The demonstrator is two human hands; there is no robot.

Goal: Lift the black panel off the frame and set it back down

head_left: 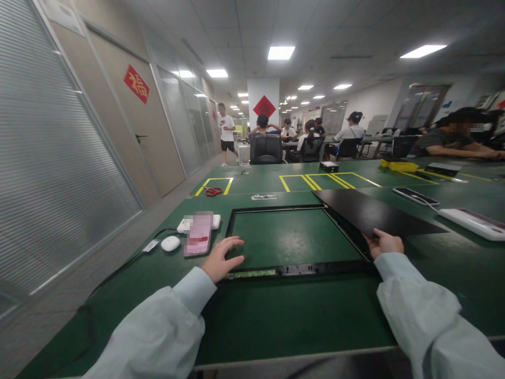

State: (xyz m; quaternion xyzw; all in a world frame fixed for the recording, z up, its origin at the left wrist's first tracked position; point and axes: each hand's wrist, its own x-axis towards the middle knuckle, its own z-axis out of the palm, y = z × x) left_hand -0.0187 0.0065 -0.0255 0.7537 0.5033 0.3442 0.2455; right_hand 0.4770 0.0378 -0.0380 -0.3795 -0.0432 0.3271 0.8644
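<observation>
A thin black panel (379,208) is held at its near edge by the right hand (386,244), thumb on top and fingers curled beneath. The panel is extended rightward from the right side of a black rectangular frame (324,269), its far left corner seen at the frame's far right corner. The frame is laid flat on the green tabletop (300,326), and a green strip (252,273) is exposed along the left part of its near bar. Over the near left corner, the left hand (223,260) is held with fingers and thumb spread, nothing being gripped; whether the frame is touched cannot be told.

To the left, a pink-screened phone (200,237) is propped against a white power strip (215,221), with a rounded white case (170,243) placed beside it. Beyond the frame, red-handled scissors (213,191) and a small clear packet (264,197) are set near yellow tape outlines (310,182). On the right, a dark-faced phone (415,196) is joined by a cable to a white device (473,223).
</observation>
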